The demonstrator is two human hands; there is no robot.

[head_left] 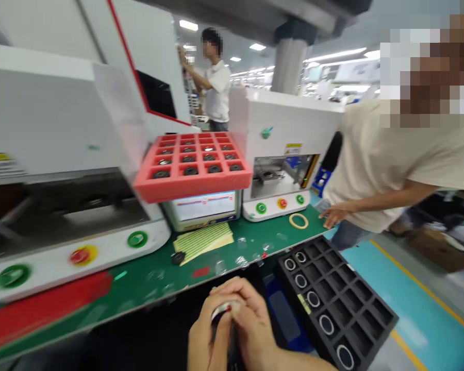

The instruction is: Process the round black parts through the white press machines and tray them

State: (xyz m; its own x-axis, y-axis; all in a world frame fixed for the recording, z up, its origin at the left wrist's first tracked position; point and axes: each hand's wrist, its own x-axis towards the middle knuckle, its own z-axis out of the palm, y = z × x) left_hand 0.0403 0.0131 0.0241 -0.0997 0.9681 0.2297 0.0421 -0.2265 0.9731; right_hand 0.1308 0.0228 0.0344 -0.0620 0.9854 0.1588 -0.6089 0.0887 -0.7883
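Observation:
Low in front of me, below the green bench edge, my left hand (204, 332) and my right hand (257, 327) are closed together around one small round part (221, 309). Its silvery rim and a red spot show between the thumbs; the fingers hide the rest, so its exact kind is unclear. To the right of my hands lies a black foam tray (342, 304), with several dark round parts with pale rings in its near-side pockets. Ahead, a pink foam tray (193, 189) holds several black round parts and rests above a small monitor (204, 208).
The green bench (270, 245) carries yellow lined sheets (204, 242), a black round part (178, 257), a cream ring (298, 221) and plastic scraps. White machines with buttons stand left (62, 113) and right (294, 123). A co-worker's hand (336, 212) rests at the bench's right end.

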